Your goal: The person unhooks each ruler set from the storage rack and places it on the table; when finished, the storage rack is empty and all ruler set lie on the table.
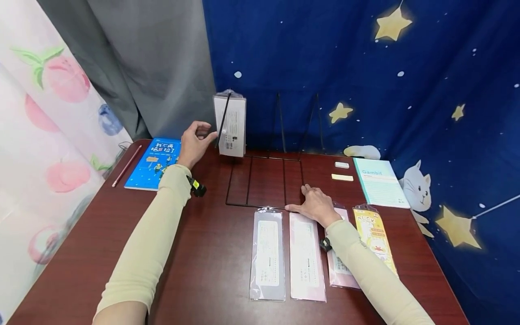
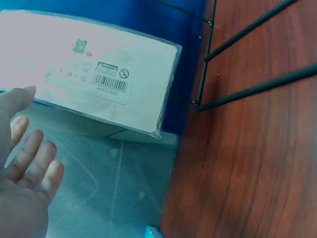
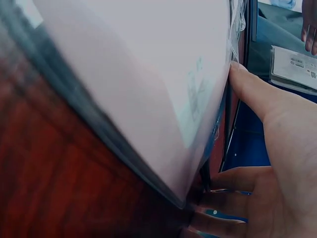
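The wire rack (image 1: 284, 180) is best steadied lightly at its front, where the right hand (image 1: 314, 204) is laid unclenched; beside the hanging packet (image 1: 234, 122), the left hand (image 1: 194, 143) is released.

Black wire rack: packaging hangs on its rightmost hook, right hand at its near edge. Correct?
Not rightmost: the head view shows the packaging on the leftmost hook of the black wire rack. The right hand is at the near edge, as stated.
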